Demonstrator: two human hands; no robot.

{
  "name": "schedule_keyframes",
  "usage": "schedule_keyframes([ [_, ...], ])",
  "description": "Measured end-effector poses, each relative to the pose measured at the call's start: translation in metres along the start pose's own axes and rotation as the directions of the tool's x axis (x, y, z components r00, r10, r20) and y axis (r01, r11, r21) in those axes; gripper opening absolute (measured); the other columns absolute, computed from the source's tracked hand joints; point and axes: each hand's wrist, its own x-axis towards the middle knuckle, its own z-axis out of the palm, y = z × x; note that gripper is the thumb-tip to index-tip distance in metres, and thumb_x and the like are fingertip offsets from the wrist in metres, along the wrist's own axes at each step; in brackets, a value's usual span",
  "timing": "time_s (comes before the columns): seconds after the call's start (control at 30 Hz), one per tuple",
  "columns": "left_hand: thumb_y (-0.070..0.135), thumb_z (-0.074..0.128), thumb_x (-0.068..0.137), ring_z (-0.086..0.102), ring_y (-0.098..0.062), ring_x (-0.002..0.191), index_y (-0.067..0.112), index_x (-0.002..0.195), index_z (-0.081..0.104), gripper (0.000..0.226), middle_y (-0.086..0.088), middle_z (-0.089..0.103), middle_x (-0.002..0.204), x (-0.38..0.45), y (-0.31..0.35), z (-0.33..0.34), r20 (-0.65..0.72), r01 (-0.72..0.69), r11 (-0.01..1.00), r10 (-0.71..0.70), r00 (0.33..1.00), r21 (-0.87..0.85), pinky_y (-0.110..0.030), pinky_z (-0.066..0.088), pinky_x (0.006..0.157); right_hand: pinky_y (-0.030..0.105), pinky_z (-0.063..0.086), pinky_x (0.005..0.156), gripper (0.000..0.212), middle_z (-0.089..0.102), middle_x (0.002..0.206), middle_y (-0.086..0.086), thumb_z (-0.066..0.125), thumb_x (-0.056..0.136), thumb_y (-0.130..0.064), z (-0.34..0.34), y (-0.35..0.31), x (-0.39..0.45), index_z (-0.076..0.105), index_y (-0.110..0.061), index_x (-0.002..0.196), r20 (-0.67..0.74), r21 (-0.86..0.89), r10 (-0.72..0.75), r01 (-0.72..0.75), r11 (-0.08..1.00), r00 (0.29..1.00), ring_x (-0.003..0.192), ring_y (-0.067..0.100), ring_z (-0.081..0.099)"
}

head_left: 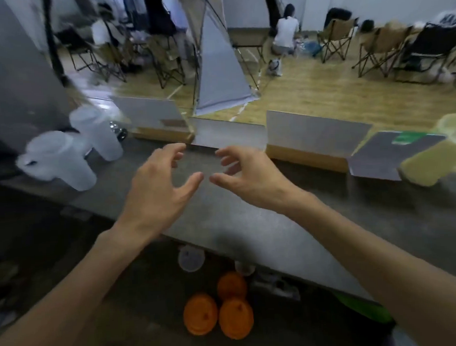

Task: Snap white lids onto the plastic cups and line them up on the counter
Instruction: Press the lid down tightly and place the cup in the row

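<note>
Head view: left hand [154, 191] and right hand [250, 177] held spread and empty over grey surface [250, 224]; two lidded plastic cups [72, 153] stood at left.

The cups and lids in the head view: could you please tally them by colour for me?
Frosted white plastic cups with lids, on the counter: 2
Round orange plastic lids, below the counter edge: 3
Total: 5

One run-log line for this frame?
left hand: open, empty | right hand: open, empty | lidded cups: two, counter left | orange lids: below counter
</note>
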Motion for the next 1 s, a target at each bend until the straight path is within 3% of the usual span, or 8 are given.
schedule_keyframes([
  [0.13, 0.036, 0.074, 0.087, 0.052, -0.032, 0.124, 0.011, 0.143, 0.046, 0.068, -0.018, 0.053, 0.136, 0.035, -0.089, -0.030, -0.117, 0.173, 0.974, -0.157, 0.981, 0.143, -0.041, 0.044, 0.099, 0.040, 0.050, 0.105, 0.060, 0.059, 0.140, 0.010, 0.070, 0.093, -0.036, 0.072, -0.030, 0.082, 0.050, -0.015, 0.146, 0.075, 0.002, 0.001, -0.001, 1.000, 0.997, 0.124, 0.021, 0.059],
  [0.2, 0.037, 0.075, 0.085, 0.047, -0.041, 0.125, 0.006, 0.141, 0.045, 0.070, -0.025, 0.049, 0.137, 0.052, -0.130, -0.045, -0.181, 0.281, 0.924, -0.240, 0.954, 0.258, -0.053, 0.042, 0.103, 0.039, 0.046, 0.109, 0.062, 0.056, 0.144, 0.012, 0.070, 0.093, -0.033, 0.103, -0.045, 0.122, 0.047, -0.012, 0.147, 0.099, -0.006, -0.011, 0.012, 1.000, 0.995, 0.130, 0.025, 0.055],
  [0.37, 0.037, 0.081, 0.078, 0.037, -0.043, 0.136, 0.004, 0.146, 0.038, 0.087, -0.024, 0.040, 0.147, 0.072, -0.206, -0.075, -0.320, 0.358, 0.869, -0.250, 0.914, 0.343, -0.056, 0.032, 0.110, 0.035, 0.045, 0.104, 0.066, 0.054, 0.145, 0.015, 0.071, 0.093, -0.029, 0.170, -0.083, 0.200, 0.044, -0.006, 0.148, 0.174, 0.019, -0.040, 0.037, 0.999, 0.984, 0.132, 0.030, 0.053],
  [0.47, 0.042, 0.087, 0.071, 0.025, -0.042, 0.145, 0.005, 0.154, 0.020, 0.112, -0.023, 0.025, 0.158, 0.071, -0.246, -0.090, -0.261, 0.461, 0.834, -0.392, 0.882, 0.303, -0.056, 0.026, 0.116, 0.040, 0.047, 0.099, 0.064, 0.056, 0.140, 0.020, 0.074, 0.090, -0.021, 0.208, -0.105, 0.223, 0.045, -0.003, 0.145, 0.233, 0.089, -0.067, 0.047, 0.995, 0.970, 0.127, 0.034, 0.055],
  [0.57, 0.038, 0.089, 0.071, 0.027, -0.039, 0.146, 0.013, 0.157, 0.009, 0.120, -0.019, 0.018, 0.161, 0.067, -0.274, -0.097, -0.113, 0.573, 0.814, -0.563, 0.819, 0.093, -0.056, 0.034, 0.114, 0.034, 0.045, 0.081, 0.063, 0.059, 0.129, 0.017, 0.078, 0.085, -0.016, 0.235, -0.124, 0.236, 0.045, -0.005, 0.138, 0.269, 0.122, -0.096, 0.065, 0.990, 0.958, 0.118, 0.032, 0.058],
  [0.63, 0.028, 0.087, 0.075, 0.038, -0.037, 0.141, 0.018, 0.155, 0.012, 0.110, -0.017, 0.030, 0.157, 0.065, -0.281, -0.098, -0.072, 0.556, 0.831, -0.556, 0.828, -0.012, -0.055, 0.042, 0.108, 0.032, 0.041, 0.080, 0.062, 0.059, 0.124, 0.014, 0.077, 0.084, -0.011, 0.243, -0.131, 0.239, 0.044, -0.006, 0.135, 0.269, 0.165, -0.112, 0.068, 0.984, 0.957, 0.109, 0.026, 0.057],
  [0.77, 0.019, 0.083, 0.080, 0.052, -0.020, 0.124, 0.025, 0.144, 0.032, 0.082, -0.003, 0.051, 0.144, 0.063, -0.274, -0.095, -0.121, 0.420, 0.895, -0.438, 0.891, -0.149, -0.037, 0.048, 0.091, 0.030, 0.047, 0.086, 0.051, 0.062, 0.109, 0.000, 0.077, 0.081, -0.007, 0.244, -0.126, 0.235, 0.050, -0.016, 0.123, 0.209, 0.301, -0.165, 0.097, 0.949, 0.964, 0.104, 0.019, 0.053],
  [1.0, 0.023, 0.087, 0.074, 0.051, -0.014, 0.127, 0.024, 0.142, 0.039, 0.083, -0.001, 0.054, 0.140, 0.050, -0.198, -0.062, -0.106, 0.282, 0.932, -0.312, 0.944, -0.228, -0.039, 0.049, 0.101, 0.042, 0.049, 0.105, 0.078, 0.057, 0.139, 0.003, 0.079, 0.079, -0.019, 0.178, -0.077, 0.186, 0.040, -0.020, 0.146, 0.215, 0.335, -0.156, 0.077, 0.939, 0.964, 0.122, 0.016, 0.053],
])
